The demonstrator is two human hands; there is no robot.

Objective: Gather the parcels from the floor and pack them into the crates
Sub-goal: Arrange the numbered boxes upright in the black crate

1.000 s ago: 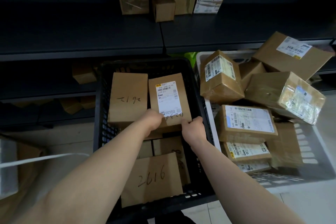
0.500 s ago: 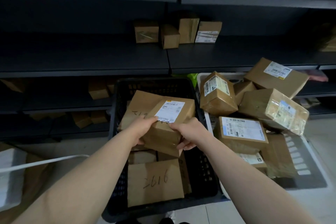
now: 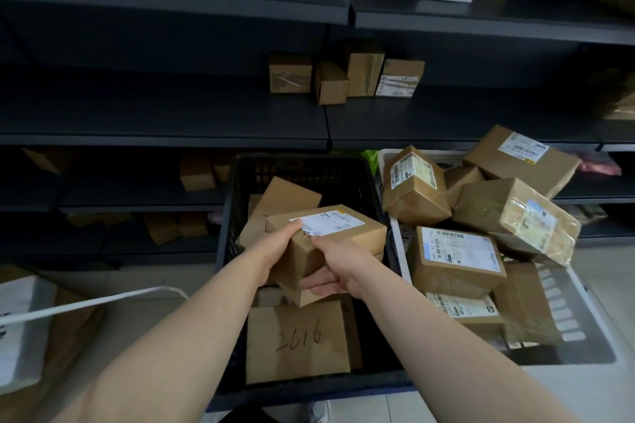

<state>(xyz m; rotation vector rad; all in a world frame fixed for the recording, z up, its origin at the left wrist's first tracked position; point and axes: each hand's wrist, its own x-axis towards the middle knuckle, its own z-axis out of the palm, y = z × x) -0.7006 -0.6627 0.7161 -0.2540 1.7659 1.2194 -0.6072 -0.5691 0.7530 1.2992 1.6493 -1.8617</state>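
Since a second ago the labelled parcel [image 3: 330,237] has come up off the stack in the black crate [image 3: 237,203], where it lay flat beside the marked box, and now sits tilted in both hands above the other parcels. The left hand [image 3: 275,252] has its fingers [image 3: 293,228] clenched on the near left corner, thumb on the white label. The right hand [image 3: 338,273] cups the near end from below, fingers wrapped under the bottom edge.

The parcel's long axis runs away from the person and to the right, toward the white crate [image 3: 598,330], which is heaped well above its rim. Both hands hold the near end, so the far end hangs unsupported over the black crate. The right hand is nearer the white crate; the left is nearer the open space at the black crate's far left, behind the tilted box [image 3: 285,196].

Probably this is a re-seating inside the black crate, though the depth of free room under the parcel is hidden. The box marked 2616 [image 3: 297,340] lies flat at the near end.
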